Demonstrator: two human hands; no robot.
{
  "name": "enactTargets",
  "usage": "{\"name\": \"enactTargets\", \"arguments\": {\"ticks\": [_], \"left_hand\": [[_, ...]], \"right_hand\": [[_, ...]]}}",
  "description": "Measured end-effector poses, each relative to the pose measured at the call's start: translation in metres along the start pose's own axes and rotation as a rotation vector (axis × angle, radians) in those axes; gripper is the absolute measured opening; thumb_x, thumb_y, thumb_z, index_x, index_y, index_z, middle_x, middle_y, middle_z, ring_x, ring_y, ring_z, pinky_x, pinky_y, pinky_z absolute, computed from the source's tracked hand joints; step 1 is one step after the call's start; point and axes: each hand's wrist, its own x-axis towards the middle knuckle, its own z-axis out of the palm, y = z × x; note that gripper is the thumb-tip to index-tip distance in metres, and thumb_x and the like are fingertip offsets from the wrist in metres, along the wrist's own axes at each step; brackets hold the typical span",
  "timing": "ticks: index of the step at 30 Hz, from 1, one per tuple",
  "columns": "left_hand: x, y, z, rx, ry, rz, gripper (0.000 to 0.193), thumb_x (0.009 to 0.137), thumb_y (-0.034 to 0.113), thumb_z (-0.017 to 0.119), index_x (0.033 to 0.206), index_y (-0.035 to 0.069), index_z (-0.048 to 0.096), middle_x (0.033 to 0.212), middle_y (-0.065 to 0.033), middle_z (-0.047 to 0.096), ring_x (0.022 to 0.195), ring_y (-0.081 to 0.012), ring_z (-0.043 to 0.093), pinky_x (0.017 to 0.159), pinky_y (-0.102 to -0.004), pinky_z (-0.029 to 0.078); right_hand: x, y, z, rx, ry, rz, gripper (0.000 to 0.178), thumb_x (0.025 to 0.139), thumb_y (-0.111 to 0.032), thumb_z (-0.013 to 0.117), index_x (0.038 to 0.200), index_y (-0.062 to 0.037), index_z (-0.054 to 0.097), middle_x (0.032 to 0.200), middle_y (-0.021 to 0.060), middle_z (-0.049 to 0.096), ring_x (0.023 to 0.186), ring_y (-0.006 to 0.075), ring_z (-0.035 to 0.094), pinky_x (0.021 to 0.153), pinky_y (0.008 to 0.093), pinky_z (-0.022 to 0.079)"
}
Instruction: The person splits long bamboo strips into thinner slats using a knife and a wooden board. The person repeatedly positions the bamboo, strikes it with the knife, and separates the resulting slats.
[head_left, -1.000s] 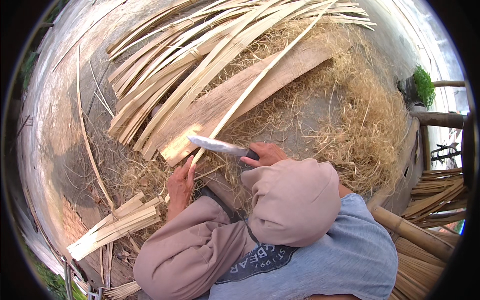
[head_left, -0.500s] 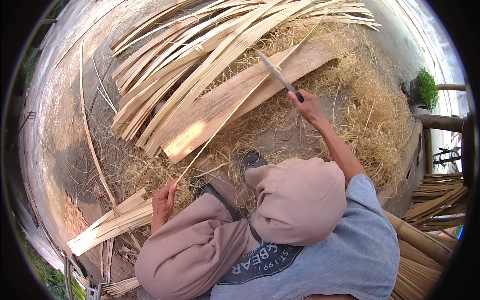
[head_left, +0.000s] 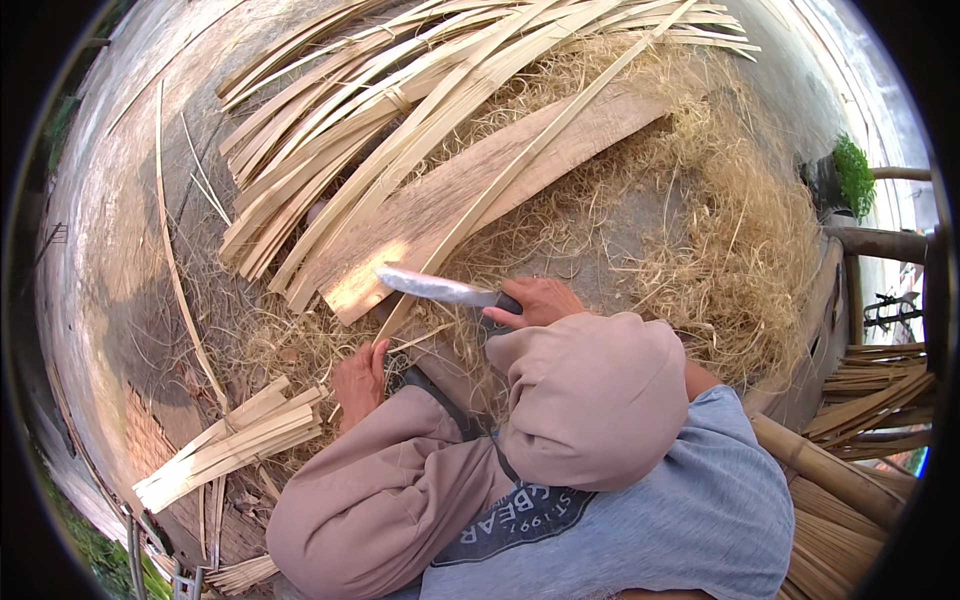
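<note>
Left hand (head_left: 360, 383): fingers appear pinched on the near end of a pale, flat, bamboo-like strip (head_left: 525, 162).
Brown wooden board (head_left: 420, 222): beyond those fingers, under the strip.
Silver-bladed, dark-handled knife (head_left: 440, 288): blade across the strip, just past the left fingers.
Right hand (head_left: 543, 300): fingers wrapped around the handle.
Shaving: probably the step in hand.
Next stroke: likely needs a firm pinch, steady blade.
</note>
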Motion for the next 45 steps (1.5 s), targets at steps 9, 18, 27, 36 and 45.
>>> {"name": "enactTargets", "arguments": {"ticks": [9, 18, 27, 36, 45], "left_hand": [[-0.008, 0.009, 0.009, -0.04, 0.142, 0.055, 0.045, 0.103, 0.041, 0.059, 0.082, 0.002, 0.067, 0.062, -0.0178, 0.06, 0.056, -0.0338, 0.058, 0.054, -0.0446, 0.043], [-0.007, 0.013, 0.02, 0.001, 0.218, 0.104, 0.044, 0.103, 0.04, 0.058, 0.081, 0.003, 0.066, 0.062, -0.0198, 0.058, 0.056, -0.0386, 0.056, 0.054, -0.0459, 0.043], [-0.049, -0.067, -0.013, -0.333, -0.294, -0.228, 0.032, 0.102, 0.036, 0.063, 0.092, 0.006, 0.067, 0.06, -0.0152, 0.059, 0.054, -0.027, 0.06, 0.053, -0.0441, 0.041], [0.005, 0.014, -0.023, -0.502, -0.171, 0.018, 0.057, 0.093, 0.03, 0.076, 0.145, 0.015, 0.057, 0.089, -0.0119, 0.069, 0.074, -0.0224, 0.06, 0.068, -0.0411, 0.047], [-0.035, -0.065, -0.007, -0.341, -0.039, 0.127, 0.05, 0.094, 0.016, 0.072, 0.142, 0.023, 0.062, 0.077, -0.0099, 0.05, 0.069, -0.0256, 0.052, 0.066, -0.0369, 0.045]], "right_hand": [[0.032, 0.072, -0.099, -0.042, 0.151, 0.384, 0.062, 0.1, -0.059, 0.056, 0.073, -0.003, 0.059, 0.061, 0.0142, 0.058, 0.057, 0.0289, 0.059, 0.056, 0.0453, 0.047], [0.037, 0.121, -0.115, 0.04, 0.354, 0.534, 0.058, 0.099, -0.056, 0.059, 0.078, -0.0025, 0.06, 0.062, 0.0146, 0.059, 0.057, 0.0274, 0.06, 0.056, 0.0447, 0.047], [0.058, 0.121, -0.108, -0.04, 0.25, 0.439, 0.066, 0.097, -0.061, 0.059, 0.074, 0.0006, 0.061, 0.064, 0.0178, 0.063, 0.063, 0.0323, 0.065, 0.06, 0.0458, 0.048], [0.049, 0.064, -0.045, 0.053, 0.153, 0.279, 0.061, 0.098, -0.056, 0.059, 0.074, -0.0002, 0.058, 0.063, 0.019, 0.06, 0.061, 0.0364, 0.061, 0.06, 0.0458, 0.048], [0.052, 0.179, -0.115, 0.068, 0.428, 0.58, 0.065, 0.098, -0.061, 0.056, 0.07, -0.0015, 0.06, 0.059, 0.0122, 0.058, 0.056, 0.025, 0.059, 0.055, 0.0435, 0.045]]}}
